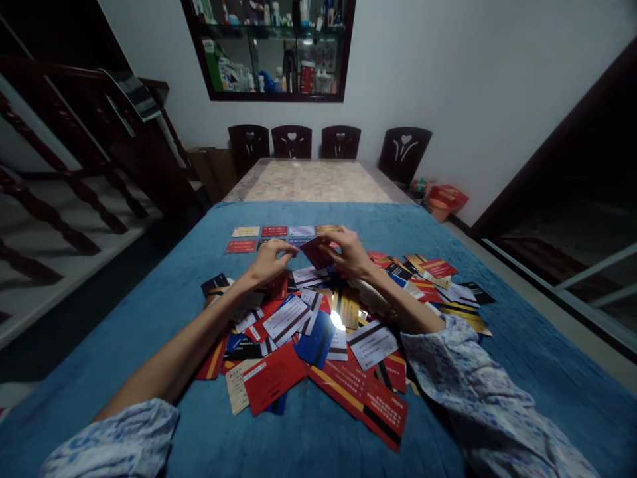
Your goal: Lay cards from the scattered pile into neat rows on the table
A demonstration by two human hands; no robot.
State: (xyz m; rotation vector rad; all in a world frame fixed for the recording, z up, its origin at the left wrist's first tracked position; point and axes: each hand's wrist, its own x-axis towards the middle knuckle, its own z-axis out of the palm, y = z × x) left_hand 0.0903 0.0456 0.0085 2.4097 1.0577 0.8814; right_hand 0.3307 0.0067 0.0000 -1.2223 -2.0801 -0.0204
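My right hand point(351, 252) grips a dark red card point(313, 253) between thumb and fingers, tilted above the pile. My left hand point(271, 260) is just left of that card, fingers bent and reaching toward its corner, with nothing seen in them. Beneath both hands spreads a loose pile of cards, among them a red card point(275, 378), a blue card point(315, 340) and a white card point(373, 344). Beyond my hands, cards lie in two neat rows, including a cream card point(245, 232), a red card point(241, 247) and a white card point(302, 231). My right hand partly covers the rows' right end.
A blue cloth point(164, 299) covers the near part of the table; the far part shows a patterned tabletop point(318, 179). Dark chairs point(341, 141) stand at the far end. A wooden railing point(64, 172) is at left, and a red bin point(445, 199) at right.
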